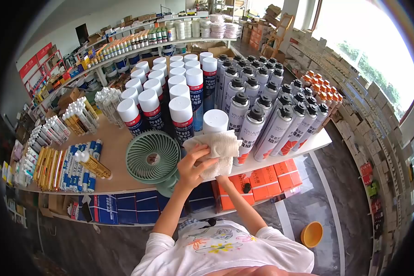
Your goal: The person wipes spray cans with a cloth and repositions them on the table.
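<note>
A white-capped spray can (215, 120) stands upright at the table's front edge, its body largely covered by a pale cloth (221, 143). My left hand (195, 164) presses the cloth against the can, fingers curled over its left side. Low down, my right hand (222, 178) reaches in under the cloth, and its fingers are hidden behind it. Just left of my left hand is a green desk fan (152, 156). Rows of white-capped cans (181, 109) stand behind, and grey black-topped cans (252, 131) are close on the right.
Sealant tubes (71, 168) fill the left of the table (117, 185). Orange-topped cans (324, 87) stand at the far right. Orange boxes (264, 181) and blue boxes (129, 208) sit beneath. A yellow bucket (312, 234) is on the floor.
</note>
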Available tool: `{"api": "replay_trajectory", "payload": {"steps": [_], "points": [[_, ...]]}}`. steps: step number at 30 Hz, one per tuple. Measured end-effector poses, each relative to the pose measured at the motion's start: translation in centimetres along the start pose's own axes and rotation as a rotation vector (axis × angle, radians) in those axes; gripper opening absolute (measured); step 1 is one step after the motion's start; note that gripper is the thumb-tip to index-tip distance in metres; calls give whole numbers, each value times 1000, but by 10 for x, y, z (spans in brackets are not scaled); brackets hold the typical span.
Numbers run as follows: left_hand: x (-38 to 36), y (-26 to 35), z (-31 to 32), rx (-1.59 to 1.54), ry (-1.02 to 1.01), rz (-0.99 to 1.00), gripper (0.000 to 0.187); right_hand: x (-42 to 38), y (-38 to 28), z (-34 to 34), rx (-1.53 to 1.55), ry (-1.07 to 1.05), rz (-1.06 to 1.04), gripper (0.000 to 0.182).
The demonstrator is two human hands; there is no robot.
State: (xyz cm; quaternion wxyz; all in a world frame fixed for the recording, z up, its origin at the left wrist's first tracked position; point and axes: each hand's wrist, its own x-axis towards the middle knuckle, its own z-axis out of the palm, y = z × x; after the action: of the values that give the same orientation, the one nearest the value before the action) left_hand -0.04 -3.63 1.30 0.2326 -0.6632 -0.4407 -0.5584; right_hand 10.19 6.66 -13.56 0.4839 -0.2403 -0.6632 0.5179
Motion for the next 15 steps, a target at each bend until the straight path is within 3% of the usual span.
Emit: {"api": "replay_trajectory", "payload": {"steps": [3,5,7,13,15], "points": [[-39,-17,13,56,-23,16,33,0,11,12,8,49,30,50],[-66,-18,20,12,33,-131,32,1,13,15,7,53,41,50],[-69,-15,25,22,33,-139,32,0,13,17,10,62,52,50],[-18,-3,14,113,-9,100,33,-9,14,21,-2,122,88,48],[-6,-4,15,105,24,92,31,-13,17,22,-11,145,106,48]]}}
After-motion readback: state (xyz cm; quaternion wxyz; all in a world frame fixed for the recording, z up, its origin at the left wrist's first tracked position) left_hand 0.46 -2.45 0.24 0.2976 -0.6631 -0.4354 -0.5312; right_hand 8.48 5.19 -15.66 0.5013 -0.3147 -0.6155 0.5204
